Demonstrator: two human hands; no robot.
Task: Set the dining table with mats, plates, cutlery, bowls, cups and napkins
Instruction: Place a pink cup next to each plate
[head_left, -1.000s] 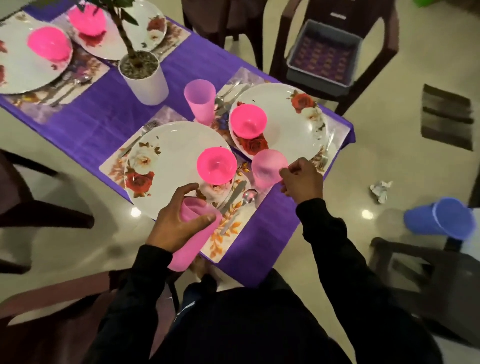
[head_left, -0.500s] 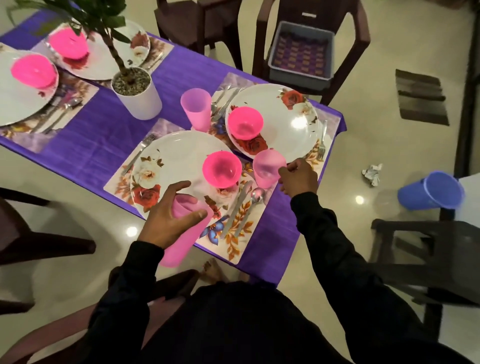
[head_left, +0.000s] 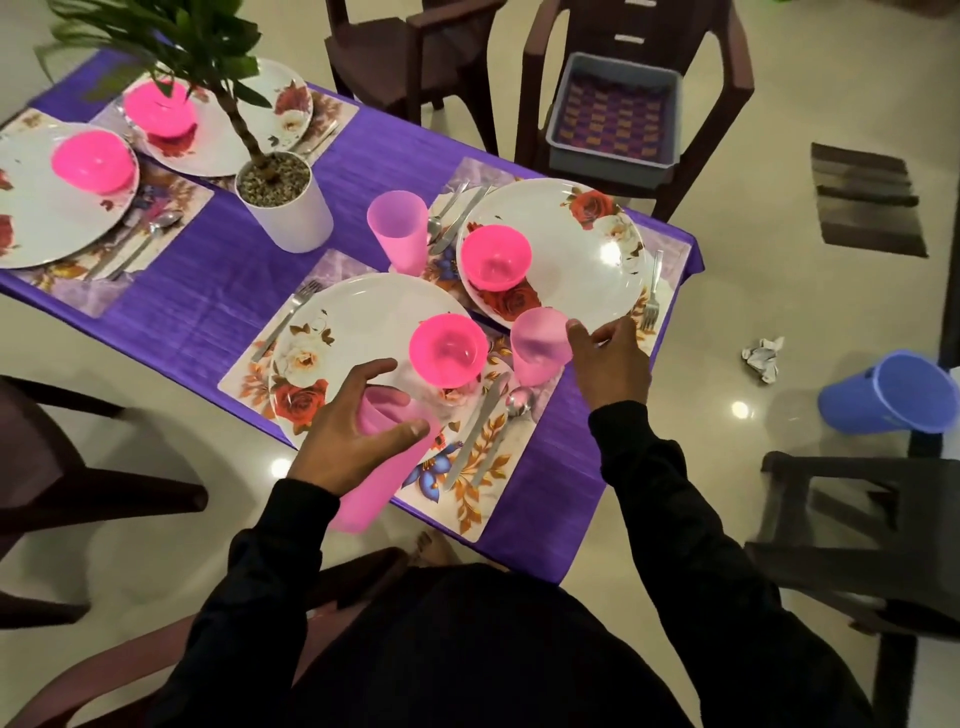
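Cup stack (head_left: 374, 457) | light, thin, slick plastic | your left grip (head_left: 353, 431) wraps its upper wall | right grip (head_left: 608, 358) fingers relaxed beside set cup (head_left: 537, 345) | take low, gently

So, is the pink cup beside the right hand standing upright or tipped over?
Upright. The pink cup stands on the mat beside the spoon, open mouth up; the right hand touches its rim.

bowl (head_left: 448, 350) on plate (head_left: 363, 332), cup (head_left: 537, 344) right

potted plant (head_left: 283, 200) on table; grey bin (head_left: 613, 122) on chair; blue bucket (head_left: 891, 395), crumpled paper (head_left: 762, 357) on floor.
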